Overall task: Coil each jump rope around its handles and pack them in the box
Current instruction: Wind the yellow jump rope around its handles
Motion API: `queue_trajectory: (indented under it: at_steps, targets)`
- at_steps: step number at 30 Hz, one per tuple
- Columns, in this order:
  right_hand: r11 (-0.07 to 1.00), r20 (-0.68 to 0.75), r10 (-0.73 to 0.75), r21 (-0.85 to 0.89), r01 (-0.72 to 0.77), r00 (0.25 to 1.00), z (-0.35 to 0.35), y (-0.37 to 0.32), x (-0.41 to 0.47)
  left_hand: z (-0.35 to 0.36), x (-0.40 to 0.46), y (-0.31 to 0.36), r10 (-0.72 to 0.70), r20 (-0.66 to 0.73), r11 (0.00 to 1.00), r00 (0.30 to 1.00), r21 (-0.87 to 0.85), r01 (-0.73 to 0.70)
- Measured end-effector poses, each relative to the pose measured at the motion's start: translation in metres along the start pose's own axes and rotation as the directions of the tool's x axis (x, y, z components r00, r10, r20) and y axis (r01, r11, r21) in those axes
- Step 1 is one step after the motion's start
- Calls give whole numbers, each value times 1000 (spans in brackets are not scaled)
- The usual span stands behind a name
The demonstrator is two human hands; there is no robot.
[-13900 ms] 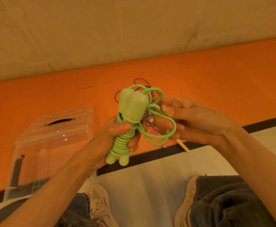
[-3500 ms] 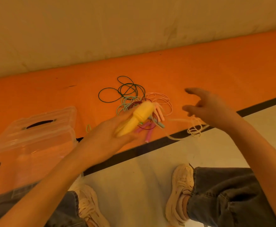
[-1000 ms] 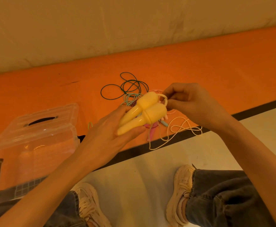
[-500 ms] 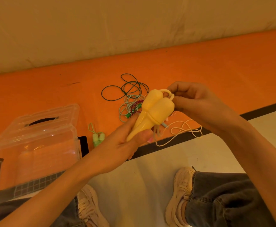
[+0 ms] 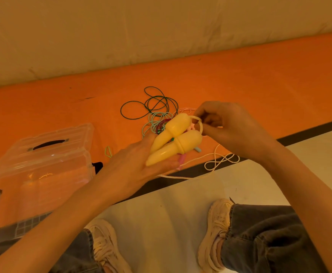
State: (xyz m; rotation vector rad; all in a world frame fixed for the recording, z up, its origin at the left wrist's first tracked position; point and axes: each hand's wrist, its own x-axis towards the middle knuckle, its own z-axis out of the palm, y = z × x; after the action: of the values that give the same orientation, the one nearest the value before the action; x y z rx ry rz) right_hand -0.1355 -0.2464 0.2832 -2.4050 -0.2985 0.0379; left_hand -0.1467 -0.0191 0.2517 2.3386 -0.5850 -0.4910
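My left hand (image 5: 133, 166) holds the two yellow handles (image 5: 176, 138) of a jump rope side by side, thin ends toward my palm. My right hand (image 5: 232, 127) pinches the pale yellow cord (image 5: 197, 121) where it loops out of the handles' thick ends. The rest of that cord (image 5: 220, 160) trails loose on the floor below my right wrist. A clear plastic box (image 5: 40, 166) with a closed lid and black handle stands at the left.
A tangle of ropes lies on the orange floor behind the handles: dark green cord (image 5: 151, 103), pale teal cord (image 5: 155, 121), pink handles (image 5: 181, 159). A small green loop (image 5: 108, 151) shows beside the box. My knees and shoes fill the bottom edge.
The handles have tilted flatter and lower in my left hand. My right hand stays at their thick ends pinching the cord. The green coiled rope beside the box is now mostly hidden behind my left hand.
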Motion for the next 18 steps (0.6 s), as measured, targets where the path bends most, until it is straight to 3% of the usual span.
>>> queue_trajectory:
  at_steps: [4,9,14,16,18]
  targets:
    - [994,-51,-15,-110,9,999,3,-1,2,0,-1,-1,4,-32,998,999,70,-2]
    - [933,44,164,317,-170,985,-6,-3,1,1,-2,-3,29,-63,999,998,15,-28]
    - [645,254,283,663,-380,925,-9,-1,0,5,-3,-1,19,-89,998,996,54,-14]
    - [569,284,258,727,-383,923,-9,-2,-1,4,-2,-2,7,-105,1000,994,29,-4]
    - [632,242,245,694,-344,939,-8,-1,-3,4,-1,-2,-4,-117,1000,993,6,5]
